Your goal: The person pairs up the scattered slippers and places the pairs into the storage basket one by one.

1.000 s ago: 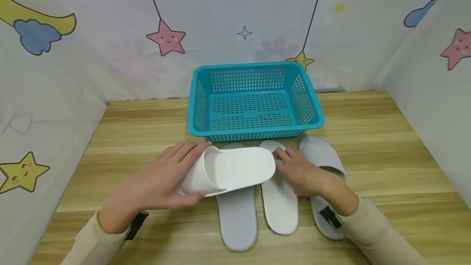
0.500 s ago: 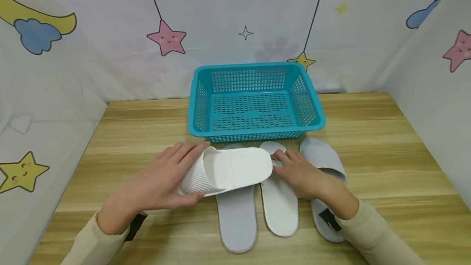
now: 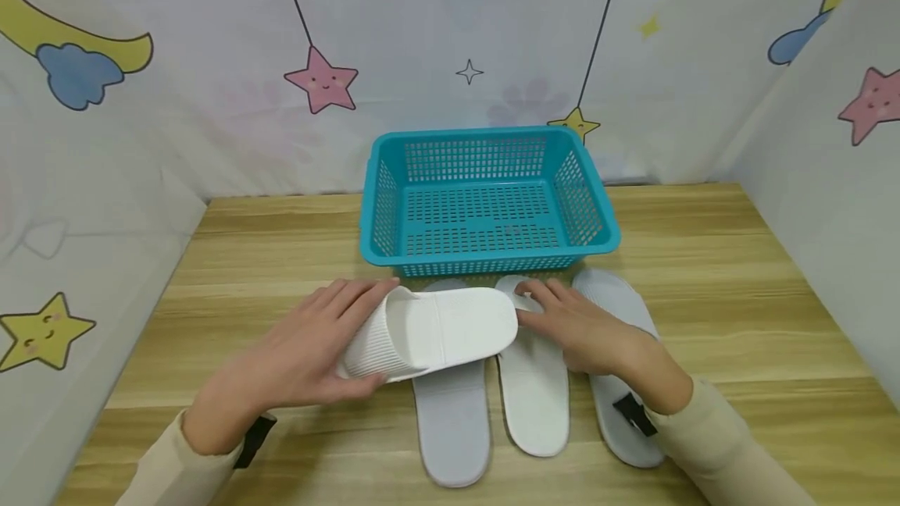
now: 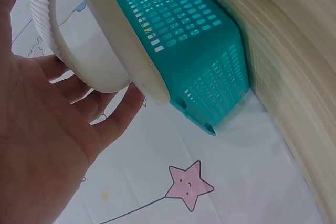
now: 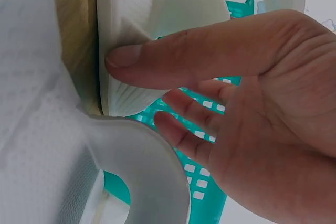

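My left hand [image 3: 302,346] grips a white slipper [image 3: 471,322] round its ribbed strap, sole tilted and heel pointing right, above the table. The left wrist view shows that hand's fingers [image 4: 123,114] against the slipper's side [image 4: 94,40]. A second white slipper [image 3: 536,404] lies on the table, heel towards me. My right hand [image 3: 587,334] pinches it near the strap; in the right wrist view the thumb [image 5: 157,59] presses on the slipper's white surface [image 5: 173,3]. The held slipper hides part of a grey slipper [image 3: 453,436], and my right arm covers part of another grey slipper [image 3: 608,295].
Behind the slippers stands a teal perforated basket [image 3: 492,260] with nothing in it. The wood-grain table [image 3: 281,256] is bounded by white cloth [image 3: 246,123] printed with stars and clouds at the back and both sides.
The white slipper in my left hand has shifted slightly left. My right hand stays at the other white slipper. The head view has tilted up a little.
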A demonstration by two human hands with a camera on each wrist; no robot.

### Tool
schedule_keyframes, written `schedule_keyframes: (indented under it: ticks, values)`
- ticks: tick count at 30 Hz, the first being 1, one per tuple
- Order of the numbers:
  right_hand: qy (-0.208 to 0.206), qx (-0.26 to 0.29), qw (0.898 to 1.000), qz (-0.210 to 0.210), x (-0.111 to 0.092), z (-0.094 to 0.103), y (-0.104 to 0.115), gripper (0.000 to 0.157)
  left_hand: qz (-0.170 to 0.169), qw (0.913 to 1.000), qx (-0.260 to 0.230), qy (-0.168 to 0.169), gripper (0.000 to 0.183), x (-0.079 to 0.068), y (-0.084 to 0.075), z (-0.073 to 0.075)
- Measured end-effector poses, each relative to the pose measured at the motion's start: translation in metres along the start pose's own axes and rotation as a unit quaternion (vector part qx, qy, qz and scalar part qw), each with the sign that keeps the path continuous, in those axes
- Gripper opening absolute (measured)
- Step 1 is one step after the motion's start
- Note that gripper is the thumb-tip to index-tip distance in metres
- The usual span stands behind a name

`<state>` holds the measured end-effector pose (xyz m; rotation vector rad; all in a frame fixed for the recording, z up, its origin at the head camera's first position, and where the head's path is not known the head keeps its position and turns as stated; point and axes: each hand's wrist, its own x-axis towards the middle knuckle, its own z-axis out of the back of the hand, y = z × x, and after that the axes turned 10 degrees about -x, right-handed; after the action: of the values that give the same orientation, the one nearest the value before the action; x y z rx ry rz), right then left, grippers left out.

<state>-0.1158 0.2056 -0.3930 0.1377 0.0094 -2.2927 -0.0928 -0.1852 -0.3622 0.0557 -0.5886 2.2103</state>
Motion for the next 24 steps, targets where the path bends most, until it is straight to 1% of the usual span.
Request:
schedule_keyframes:
  ticks: [5, 12, 17, 21, 24]
  values:
    - [0.016, 0.039, 0.999, -0.016, -0.001, 0.001, -0.002, 0.102, 0.002, 1.0, 0.005, -0.002, 0.103, -0.003, 0.0, 0.001]
    - [0.013, 0.064, 0.998, -0.026, -0.007, 0.005, -0.007, 0.109, 0.009, 0.9999, 0.007, -0.008, 0.104, -0.008, 0.001, 0.003]
    - [-0.002, 0.084, 0.996, -0.004, -0.011, 0.007, -0.007, 0.106, 0.012, 0.9998, 0.01, -0.009, 0.103, -0.011, 0.001, 0.001]
    - [-0.02, 0.088, 0.996, 0.024, -0.012, 0.008, -0.006, 0.101, 0.017, 0.9997, 0.012, -0.011, 0.103, -0.013, 0.001, 0.001]
    - [-0.025, 0.089, 0.995, 0.036, -0.013, 0.011, -0.006, 0.099, 0.015, 0.9997, 0.011, -0.015, 0.104, -0.012, 0.001, 0.002]
